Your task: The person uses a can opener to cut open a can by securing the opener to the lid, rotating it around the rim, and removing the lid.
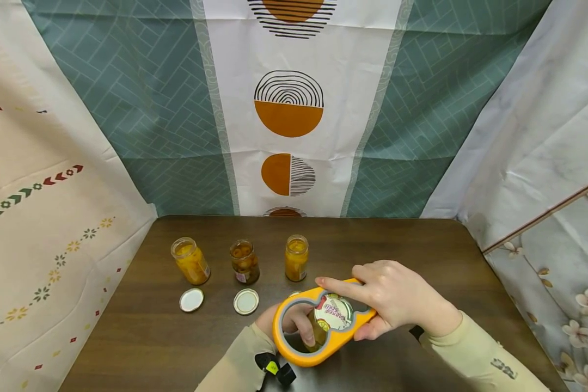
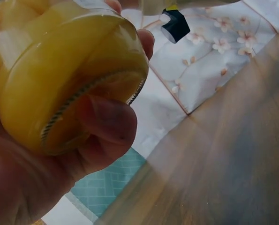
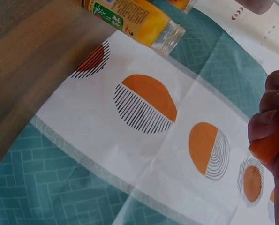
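My left hand (image 1: pixel 301 325) grips a glass jar (image 2: pixel 73 70) of yellow fruit, its fingers wrapped about the glass. The jar's printed lid (image 1: pixel 334 312) shows through one opening of an orange and grey jar opener (image 1: pixel 300 359). My right hand (image 1: pixel 397 296) holds the opener by its right end, with the index finger stretched along the top edge. In the right wrist view, curled fingers (image 3: pixel 273 101) and a bit of the orange opener appear at the right edge. The opener hides part of the jar and left hand in the head view.
Behind the hands stand three lidless jars: a yellow one (image 1: pixel 193 264) at left, a brown one (image 1: pixel 245 265), and another yellow one (image 1: pixel 296 260). Two loose lids (image 1: pixel 191 300) (image 1: pixel 246 301) lie in front on the brown table (image 1: pixel 142 326). Patterned cloths hang around it.
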`<state>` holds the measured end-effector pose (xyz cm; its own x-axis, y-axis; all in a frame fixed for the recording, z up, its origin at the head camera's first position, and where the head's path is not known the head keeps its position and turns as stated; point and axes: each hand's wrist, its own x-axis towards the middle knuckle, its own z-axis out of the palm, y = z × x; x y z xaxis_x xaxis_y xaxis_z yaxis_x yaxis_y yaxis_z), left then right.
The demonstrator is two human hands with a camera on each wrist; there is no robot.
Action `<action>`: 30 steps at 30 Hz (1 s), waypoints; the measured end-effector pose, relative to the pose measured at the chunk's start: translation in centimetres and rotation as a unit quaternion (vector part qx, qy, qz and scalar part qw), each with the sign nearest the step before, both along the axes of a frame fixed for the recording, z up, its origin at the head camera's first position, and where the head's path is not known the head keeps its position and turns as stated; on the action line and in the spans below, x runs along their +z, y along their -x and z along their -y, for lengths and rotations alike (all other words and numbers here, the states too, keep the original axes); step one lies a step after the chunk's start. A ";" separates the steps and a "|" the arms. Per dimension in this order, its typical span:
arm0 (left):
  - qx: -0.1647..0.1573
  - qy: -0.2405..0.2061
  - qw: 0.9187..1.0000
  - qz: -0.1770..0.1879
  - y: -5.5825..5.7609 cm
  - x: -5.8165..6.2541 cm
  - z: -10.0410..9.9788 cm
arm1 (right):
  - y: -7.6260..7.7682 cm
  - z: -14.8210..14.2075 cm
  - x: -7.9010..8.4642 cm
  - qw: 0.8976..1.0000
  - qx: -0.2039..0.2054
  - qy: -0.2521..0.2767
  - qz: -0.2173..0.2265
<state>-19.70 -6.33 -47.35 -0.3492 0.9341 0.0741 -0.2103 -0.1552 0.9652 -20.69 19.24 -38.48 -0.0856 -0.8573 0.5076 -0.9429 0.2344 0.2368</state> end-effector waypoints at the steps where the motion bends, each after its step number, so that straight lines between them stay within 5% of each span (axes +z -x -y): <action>1: -0.002 0.000 1.000 0.002 0.0 -0.1 0.0 | 0.0 0.0 -0.1 1.000 0.000 0.001 0.000; 11: -0.044 0.007 0.998 0.034 0.1 -0.1 0.3 | 0.0 0.4 -0.7 1.000 0.021 0.022 -0.006; 16: -0.092 0.007 0.994 0.058 1.3 -4.1 0.2 | 0.0 0.5 -0.7 0.999 0.032 0.021 -0.012; 20: -0.064 0.016 0.995 0.075 1.4 -5.7 0.3 | 0.1 0.5 -0.7 0.999 0.036 0.020 -0.015; 25: -0.043 0.000 0.996 0.082 0.7 -5.5 0.2 | 0.1 0.5 -0.7 0.998 0.056 0.021 -0.030; 30: -0.081 -0.034 0.990 0.107 0.6 -5.4 -0.1 | 0.2 0.5 -0.6 0.997 0.069 0.019 -0.030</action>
